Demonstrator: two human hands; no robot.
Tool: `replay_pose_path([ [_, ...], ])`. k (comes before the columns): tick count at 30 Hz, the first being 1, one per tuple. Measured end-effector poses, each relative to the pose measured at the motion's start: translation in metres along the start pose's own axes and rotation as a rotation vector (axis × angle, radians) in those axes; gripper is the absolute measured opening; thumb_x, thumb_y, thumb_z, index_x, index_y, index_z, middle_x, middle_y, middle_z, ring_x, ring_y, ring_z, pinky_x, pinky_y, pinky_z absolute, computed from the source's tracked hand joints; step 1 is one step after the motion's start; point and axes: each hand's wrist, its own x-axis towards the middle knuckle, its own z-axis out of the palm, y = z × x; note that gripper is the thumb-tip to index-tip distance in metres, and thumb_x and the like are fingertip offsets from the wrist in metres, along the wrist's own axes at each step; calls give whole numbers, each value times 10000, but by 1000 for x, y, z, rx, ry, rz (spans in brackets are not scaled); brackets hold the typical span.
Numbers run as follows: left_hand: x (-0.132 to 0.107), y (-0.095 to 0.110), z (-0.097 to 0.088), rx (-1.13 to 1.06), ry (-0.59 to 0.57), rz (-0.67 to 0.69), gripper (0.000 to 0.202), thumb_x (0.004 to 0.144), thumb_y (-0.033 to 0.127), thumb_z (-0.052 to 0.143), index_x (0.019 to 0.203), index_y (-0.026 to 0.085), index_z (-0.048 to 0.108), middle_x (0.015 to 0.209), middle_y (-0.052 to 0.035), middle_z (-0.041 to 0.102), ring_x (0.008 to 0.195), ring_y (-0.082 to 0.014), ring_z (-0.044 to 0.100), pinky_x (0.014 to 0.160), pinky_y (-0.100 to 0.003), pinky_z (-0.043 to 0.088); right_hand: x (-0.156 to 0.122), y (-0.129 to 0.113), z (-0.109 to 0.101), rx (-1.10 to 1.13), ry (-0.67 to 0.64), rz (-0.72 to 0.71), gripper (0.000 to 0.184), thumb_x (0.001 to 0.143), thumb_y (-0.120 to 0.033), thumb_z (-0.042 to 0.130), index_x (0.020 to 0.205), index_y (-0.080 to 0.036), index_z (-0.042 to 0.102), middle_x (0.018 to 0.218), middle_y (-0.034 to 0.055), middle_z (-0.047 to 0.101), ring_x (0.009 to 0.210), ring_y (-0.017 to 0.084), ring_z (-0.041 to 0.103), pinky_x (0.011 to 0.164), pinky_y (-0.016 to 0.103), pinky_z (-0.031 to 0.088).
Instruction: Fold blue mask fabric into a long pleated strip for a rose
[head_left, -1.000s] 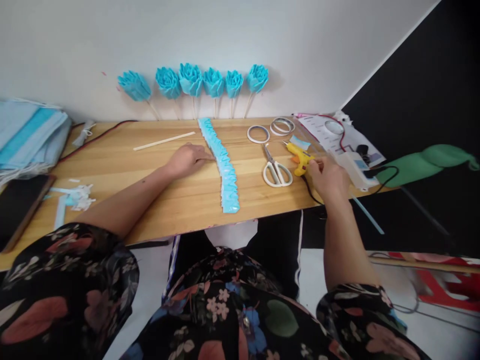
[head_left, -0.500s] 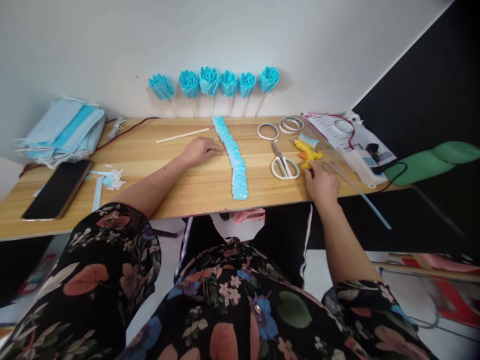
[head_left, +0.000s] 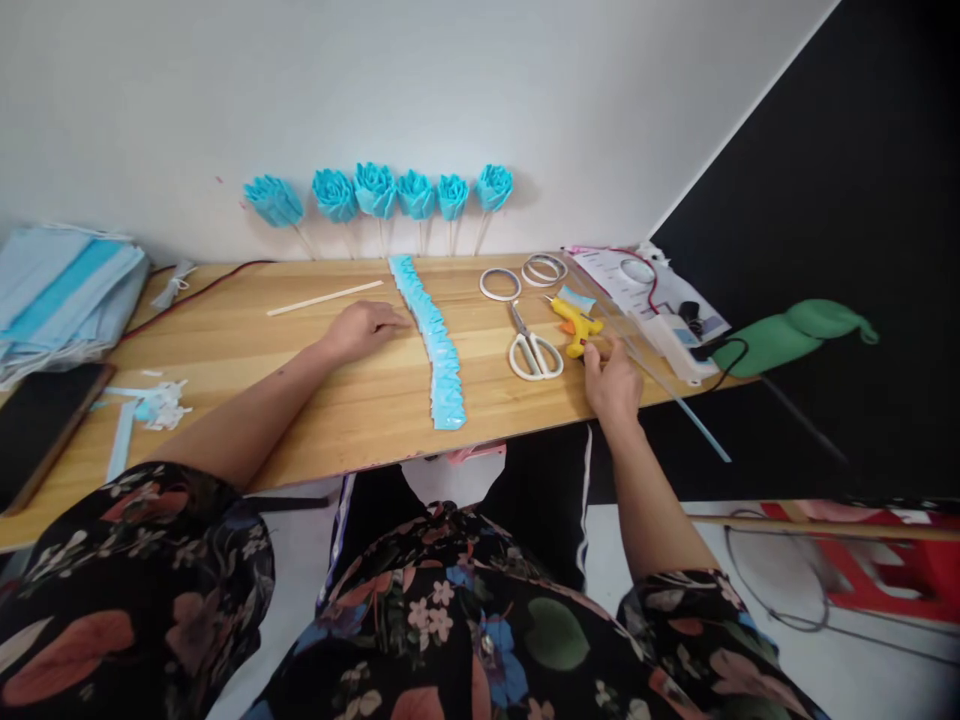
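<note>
A pleated blue strip (head_left: 433, 340) lies across the wooden table from near the wall to the front edge. My left hand (head_left: 364, 330) rests on the wood to its left, fingers stretched toward its edge and holding nothing I can see. On the right, a yellow glue gun (head_left: 576, 325) lies on its side, nozzle toward the upper left. My right hand (head_left: 615, 380) is beside its handle end, thumb and fingers apart; whether the thumb touches it I cannot tell. White-handled scissors (head_left: 535, 350) lie between the strip and the glue gun.
Several blue flowers on sticks (head_left: 375, 190) lean against the wall. A thin stick (head_left: 325, 298) and tape rolls (head_left: 500, 284) lie on the table. Face masks (head_left: 67, 295), a phone (head_left: 52, 420) and scraps (head_left: 161, 405) are left; a power strip (head_left: 679, 345) and green balloon (head_left: 787, 340) are right.
The view has turned to the right, so everything sits further left. My right hand has shifted slightly away from the glue gun's handle, its fingers more apart. My left hand stays beside the strip.
</note>
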Motion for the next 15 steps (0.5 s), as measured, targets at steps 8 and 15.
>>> replay_pose_path([
  [8, -2, -5, 4, 16, 33, 49, 341, 903, 238, 467, 995, 211, 794, 847, -64, 752, 765, -177, 676, 727, -284, 494, 15, -24, 2, -210, -146, 30, 862, 896, -564, 513, 1527, -12, 313, 1318, 309, 609, 1104, 399, 664, 893, 464, 502],
  [15, -2, -4, 2, 29, 34, 69, 342, 915, 210, 467, 1018, 189, 793, 801, -70, 733, 722, -176, 667, 682, -283, 479, 31, 5, 6, 223, -154, 121, 378, 874, -330, 552, 1166, -112, 647, 849, 134, 707, 758, 237, 658, 648, 311, 496],
])
